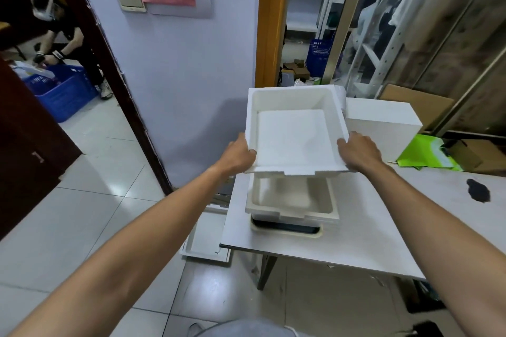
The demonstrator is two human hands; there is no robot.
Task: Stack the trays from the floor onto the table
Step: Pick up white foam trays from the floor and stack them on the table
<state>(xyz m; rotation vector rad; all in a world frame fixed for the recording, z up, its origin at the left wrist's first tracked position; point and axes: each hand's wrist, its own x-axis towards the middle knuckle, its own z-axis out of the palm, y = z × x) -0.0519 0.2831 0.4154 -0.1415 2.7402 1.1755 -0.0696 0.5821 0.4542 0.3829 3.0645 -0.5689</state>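
A person's left hand (239, 157) and right hand (361, 152) grip a white foam tray (293, 139) by its two near corners. The fingers curl under the rim and the thumbs lie on top, holding it in the air over the table (383, 221). Directly below, and clear of it, a stack (290, 201) of at least two trays sits close to the table's left edge, near the front-left corner, with a cream foam one on top of a dark-lined one. One more tray (205, 241) lies on the floor tiles just off that same edge, so the job looks partly done. A tall white foam box (383, 120) stands at the far edge and a dark patch (477, 190) marks the right side of the tabletop. The risk from here is in setting the tray down. If it comes down skewed it may ride on the rim below instead of seating. Because the stack sits so near the left edge, a nudge could push it off the table. A hard pinch at the corners might also crack the brittle foam.
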